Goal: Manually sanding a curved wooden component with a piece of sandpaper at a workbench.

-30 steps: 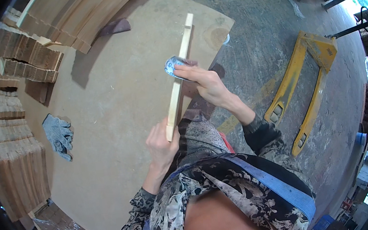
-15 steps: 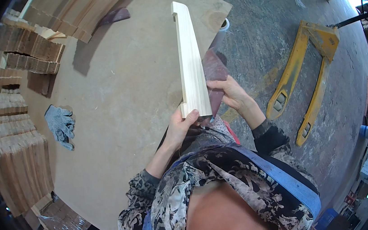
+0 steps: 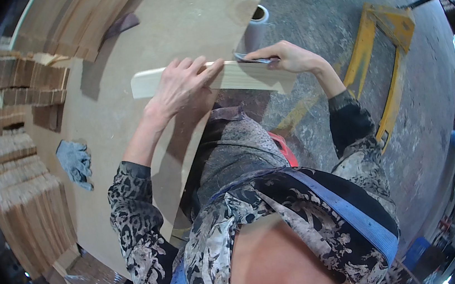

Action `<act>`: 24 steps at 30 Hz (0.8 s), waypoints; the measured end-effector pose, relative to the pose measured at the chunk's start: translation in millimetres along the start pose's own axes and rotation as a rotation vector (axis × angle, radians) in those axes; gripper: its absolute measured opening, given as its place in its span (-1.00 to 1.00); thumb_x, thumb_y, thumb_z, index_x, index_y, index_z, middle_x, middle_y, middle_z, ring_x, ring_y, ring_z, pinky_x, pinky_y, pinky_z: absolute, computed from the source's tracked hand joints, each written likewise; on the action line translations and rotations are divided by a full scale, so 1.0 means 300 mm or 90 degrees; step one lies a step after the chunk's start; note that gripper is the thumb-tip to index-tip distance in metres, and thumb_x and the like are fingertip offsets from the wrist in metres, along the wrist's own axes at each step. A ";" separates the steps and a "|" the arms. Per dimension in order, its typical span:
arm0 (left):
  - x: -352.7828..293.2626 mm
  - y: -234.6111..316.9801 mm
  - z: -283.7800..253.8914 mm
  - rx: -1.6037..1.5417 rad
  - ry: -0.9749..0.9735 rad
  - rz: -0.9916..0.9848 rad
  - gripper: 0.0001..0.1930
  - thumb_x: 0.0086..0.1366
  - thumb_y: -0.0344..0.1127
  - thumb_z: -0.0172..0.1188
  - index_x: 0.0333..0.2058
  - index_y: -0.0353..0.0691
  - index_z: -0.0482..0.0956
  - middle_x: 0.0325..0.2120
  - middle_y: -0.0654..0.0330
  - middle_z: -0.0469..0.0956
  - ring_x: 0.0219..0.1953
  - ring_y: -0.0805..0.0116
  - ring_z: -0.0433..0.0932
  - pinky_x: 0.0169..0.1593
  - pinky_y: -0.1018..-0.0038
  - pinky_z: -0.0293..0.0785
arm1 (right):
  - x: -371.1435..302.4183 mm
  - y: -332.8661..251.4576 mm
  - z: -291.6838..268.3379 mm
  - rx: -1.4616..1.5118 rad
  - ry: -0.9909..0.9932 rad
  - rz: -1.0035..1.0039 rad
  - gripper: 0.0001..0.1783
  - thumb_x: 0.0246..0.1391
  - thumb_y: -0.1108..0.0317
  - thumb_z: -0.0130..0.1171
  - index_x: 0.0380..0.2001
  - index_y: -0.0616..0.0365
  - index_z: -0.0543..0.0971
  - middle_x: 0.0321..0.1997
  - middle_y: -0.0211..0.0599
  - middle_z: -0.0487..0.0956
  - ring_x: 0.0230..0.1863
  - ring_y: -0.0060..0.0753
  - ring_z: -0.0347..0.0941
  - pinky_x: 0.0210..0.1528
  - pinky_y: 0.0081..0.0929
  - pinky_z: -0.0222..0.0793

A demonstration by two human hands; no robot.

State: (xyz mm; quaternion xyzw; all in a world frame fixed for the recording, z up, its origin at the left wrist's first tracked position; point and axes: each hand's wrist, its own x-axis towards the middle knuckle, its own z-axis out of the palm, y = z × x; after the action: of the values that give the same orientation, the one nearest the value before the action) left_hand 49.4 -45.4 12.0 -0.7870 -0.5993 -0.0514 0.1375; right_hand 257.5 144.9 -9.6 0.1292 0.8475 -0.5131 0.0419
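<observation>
A pale, smooth wooden board (image 3: 251, 77) lies crosswise in front of me, its left end over the tabletop and its right end past the table's edge. My left hand (image 3: 179, 86) is closed over its upper edge, left of the middle, with the thumb out of sight. My right hand (image 3: 293, 57) pinches a folded piece of sandpaper (image 3: 251, 58) against the same edge, toward the right end. The sandpaper's greyish side shows.
Stacked wooden pieces (image 3: 31, 215) line the table's left side, with more boards (image 3: 73, 19) at the far left. A grey glove (image 3: 74, 162) rests on the tabletop (image 3: 113, 127). Beyond the right edge are a film roll (image 3: 257, 29) and a yellow pallet jack (image 3: 359, 45).
The board has turned from pointing away from me to lying crosswise. My left hand has moved up onto its edge, and my right hand has brought the sandpaper onto that edge.
</observation>
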 end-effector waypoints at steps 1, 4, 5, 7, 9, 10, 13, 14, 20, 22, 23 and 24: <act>-0.012 -0.009 0.044 -0.093 -0.062 -0.009 -0.33 -0.10 -0.17 0.30 0.08 0.05 0.33 -0.32 0.22 0.43 -0.29 0.24 0.47 -0.27 0.32 0.43 | 0.005 0.003 -0.021 -0.079 -0.008 0.000 -0.37 -0.15 0.69 0.00 0.06 -0.04 0.44 0.10 -0.27 0.44 0.06 -0.34 0.38 0.12 -0.49 0.24; -0.028 -0.010 0.108 -0.143 -0.039 -0.047 -0.37 -0.05 -0.16 0.26 0.07 0.00 0.34 -0.37 0.22 0.40 -0.34 0.27 0.45 -0.37 0.38 0.41 | -0.016 0.131 -0.084 0.036 0.479 -0.070 -0.52 -0.06 0.59 0.05 0.00 0.03 0.49 0.13 -0.16 0.39 0.08 -0.22 0.36 0.13 -0.43 0.23; -0.032 -0.002 0.115 -0.176 -0.033 -0.098 -0.40 -0.02 -0.17 0.24 0.06 -0.03 0.35 -0.38 0.21 0.40 -0.35 0.26 0.46 -0.39 0.39 0.41 | -0.037 0.195 -0.094 0.036 0.484 -0.068 -0.52 -0.06 0.59 0.05 0.00 0.03 0.49 0.13 -0.16 0.39 0.08 -0.22 0.36 0.13 -0.43 0.23; -0.021 0.019 0.108 -0.184 -0.153 -0.169 -0.34 -0.01 -0.15 0.24 0.12 -0.08 0.30 -0.20 0.14 0.42 -0.15 0.19 0.43 -0.10 0.33 0.39 | -0.073 0.275 -0.109 -0.309 0.714 -0.004 -0.62 0.00 0.51 0.09 -0.05 0.09 0.51 0.18 -0.04 0.30 0.13 -0.08 0.29 0.16 -0.34 0.20; -0.018 0.021 0.126 -0.104 0.005 -0.091 -0.43 0.06 -0.15 0.17 0.06 -0.19 0.33 -0.19 0.13 0.36 -0.10 0.20 0.35 -0.05 0.28 0.28 | -0.073 0.278 -0.045 -0.327 0.678 0.015 -0.59 -0.05 0.48 0.14 -0.04 0.14 0.48 0.19 0.06 0.25 0.19 0.02 0.21 0.18 -0.23 0.17; -0.026 0.020 0.147 -0.109 0.004 -0.086 -0.43 0.06 -0.15 0.17 0.06 -0.19 0.33 -0.19 0.13 0.36 -0.10 0.20 0.35 -0.05 0.28 0.28 | -0.059 0.283 -0.001 -0.296 0.644 0.029 -0.56 -0.08 0.46 0.17 -0.04 0.18 0.47 0.19 0.06 0.24 0.19 0.04 0.20 0.19 -0.20 0.16; -0.054 0.009 0.185 -0.212 -0.012 -0.110 -0.41 0.07 -0.13 0.16 0.07 -0.22 0.31 -0.09 0.12 0.31 0.00 0.22 0.27 0.04 0.28 0.16 | -0.018 0.152 0.104 -0.455 0.595 0.006 -0.54 -0.16 0.45 0.20 -0.09 0.26 0.44 0.17 0.04 0.27 0.18 0.06 0.21 0.17 -0.10 0.16; -0.053 0.010 0.170 -0.205 -0.026 -0.121 -0.41 0.08 -0.13 0.15 0.08 -0.21 0.31 -0.08 0.12 0.31 -0.01 0.22 0.27 0.03 0.28 0.17 | 0.005 0.118 0.116 -0.438 0.564 -0.008 -0.57 -0.16 0.45 0.18 -0.12 0.28 0.45 0.14 0.03 0.29 0.17 0.04 0.22 0.15 -0.08 0.17; -0.066 0.011 0.192 -0.205 -0.038 -0.125 -0.42 0.12 -0.10 0.12 0.10 -0.20 0.29 -0.06 0.11 0.29 -0.03 0.16 0.27 0.01 0.27 0.17 | 0.131 -0.024 0.266 -0.526 0.365 -0.156 -0.66 -0.14 0.38 0.13 -0.23 0.28 0.47 0.03 0.02 0.37 0.11 -0.03 0.28 0.11 -0.17 0.22; -0.060 0.006 0.196 -0.215 -0.031 -0.128 -0.42 0.14 -0.09 0.11 0.11 -0.19 0.28 -0.06 0.10 0.29 -0.03 0.15 0.27 0.01 0.27 0.17 | 0.101 0.008 0.199 -0.488 0.355 -0.136 -0.65 -0.13 0.38 0.13 -0.21 0.27 0.47 0.02 -0.03 0.39 0.08 -0.08 0.31 0.08 -0.23 0.26; -0.032 0.011 0.196 -0.218 -0.027 -0.121 -0.43 0.15 -0.09 0.10 0.11 -0.19 0.28 -0.06 0.10 0.29 -0.04 0.15 0.27 0.01 0.26 0.17 | 0.058 0.039 0.137 -0.453 0.349 -0.115 -0.64 -0.13 0.38 0.14 -0.19 0.26 0.47 0.00 -0.08 0.41 0.05 -0.12 0.34 0.06 -0.29 0.31; -0.052 0.018 0.184 -0.212 -0.035 -0.132 -0.43 0.16 -0.08 0.09 0.11 -0.19 0.28 -0.06 0.10 0.29 -0.04 0.14 0.27 0.01 0.25 0.17 | 0.031 0.064 0.077 -0.333 0.348 0.001 -0.65 -0.13 0.40 0.15 -0.18 0.19 0.52 -0.01 -0.15 0.47 0.01 -0.23 0.42 0.00 -0.37 0.39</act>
State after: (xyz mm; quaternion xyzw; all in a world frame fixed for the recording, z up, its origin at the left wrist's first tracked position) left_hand 45.6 -45.8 -45.5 -0.7342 -0.6636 -0.1421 -0.0168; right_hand 252.0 134.7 -38.8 0.2469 0.9297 -0.2261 -0.1536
